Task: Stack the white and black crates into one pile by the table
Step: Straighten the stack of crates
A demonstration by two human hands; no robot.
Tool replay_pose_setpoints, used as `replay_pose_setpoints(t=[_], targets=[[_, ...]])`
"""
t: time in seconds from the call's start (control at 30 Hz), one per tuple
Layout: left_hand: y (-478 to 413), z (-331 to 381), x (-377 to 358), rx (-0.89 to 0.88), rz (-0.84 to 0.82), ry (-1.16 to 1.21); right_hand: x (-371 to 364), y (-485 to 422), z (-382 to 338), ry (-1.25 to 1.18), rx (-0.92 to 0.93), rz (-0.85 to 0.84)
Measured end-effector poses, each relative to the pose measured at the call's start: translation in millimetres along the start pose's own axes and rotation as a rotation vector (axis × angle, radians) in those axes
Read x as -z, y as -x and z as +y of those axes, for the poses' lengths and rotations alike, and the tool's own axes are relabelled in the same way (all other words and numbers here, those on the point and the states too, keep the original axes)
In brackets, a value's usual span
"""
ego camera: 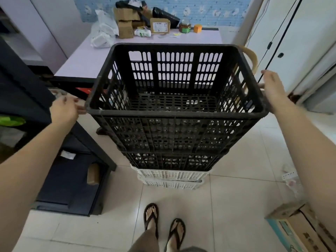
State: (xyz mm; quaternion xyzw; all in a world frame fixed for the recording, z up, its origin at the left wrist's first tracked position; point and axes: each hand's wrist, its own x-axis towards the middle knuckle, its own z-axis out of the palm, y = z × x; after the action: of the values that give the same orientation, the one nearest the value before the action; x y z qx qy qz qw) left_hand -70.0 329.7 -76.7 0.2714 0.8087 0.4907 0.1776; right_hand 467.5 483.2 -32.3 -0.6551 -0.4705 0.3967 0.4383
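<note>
- My left hand (pixel 63 108) has its fingers (pixel 81 109) touching the top black crate's (pixel 174 131) left rim, loosely curled, not clamped.
- My right hand (pixel 272 88) lies against the right rim; I cannot tell whether those fingers grip.
- The crate sits open side up on another black one and two white crates (pixel 171 178), on the floor beside the tabletop (pixel 87 59).
- I judge it stiff, light and empty; the short-side rims suit holding.
- Its long axis runs left to right.
</note>
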Motion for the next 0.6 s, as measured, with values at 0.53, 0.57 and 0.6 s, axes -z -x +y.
replay_pose_setpoints(t=[0.53, 0.57, 0.6], targets=[[96.8, -150.4, -93.0, 0.065, -0.559, -0.397, -51.3, 97.4, 185.7, 0.511, -0.188, -0.080], [100.8, -157.6, -92.5, 0.039, -0.526, -0.372, -53.1, 99.2, 191.0, 0.519, -0.170, -0.065], [102.8, -166.1, -90.9, 0.004, -0.504, -0.323, -55.0, 100.3, 196.3, 0.529, -0.151, -0.053]])
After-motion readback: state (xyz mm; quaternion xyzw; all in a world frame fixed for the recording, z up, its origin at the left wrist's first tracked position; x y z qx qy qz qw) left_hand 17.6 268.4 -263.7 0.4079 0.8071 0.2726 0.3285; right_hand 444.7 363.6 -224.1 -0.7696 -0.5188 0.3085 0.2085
